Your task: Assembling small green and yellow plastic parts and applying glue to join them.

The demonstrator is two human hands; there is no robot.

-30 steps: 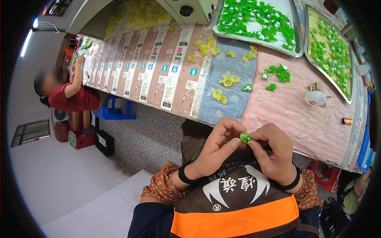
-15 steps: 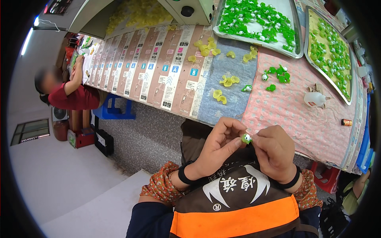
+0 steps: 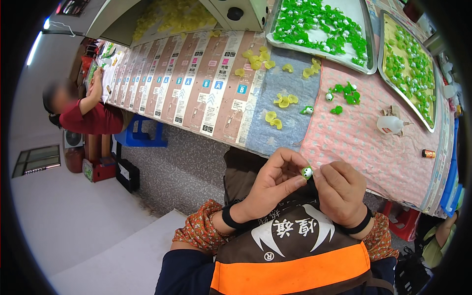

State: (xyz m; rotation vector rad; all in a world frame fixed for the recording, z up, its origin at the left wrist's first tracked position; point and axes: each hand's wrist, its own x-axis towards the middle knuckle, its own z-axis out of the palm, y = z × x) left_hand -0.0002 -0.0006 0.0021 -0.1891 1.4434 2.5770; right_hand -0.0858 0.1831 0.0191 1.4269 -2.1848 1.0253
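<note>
Green-and-white piece pinched in the left hand

Nearest lies a brown apron with an orange band. Above it, the left hand grips the small piece between thumb and forefinger, its white side showing, beside the near edge of the table. The right hand is just beside the piece, fingers curled in; whether it holds anything, I cannot tell.

Beyond, a blue cloth meets the left edge of a pink cloth. Yellow pieces are scattered on the blue one, with a green-and-white piece close to its right edge. Loose green pieces sit toward the pink cloth's far left corner; a translucent bottle stands toward its right side.

Farther off, a metal tray full of green and white pieces lies along the table's far side, a second tray to its right. Past the table's far left end, a person in a red top works.
</note>
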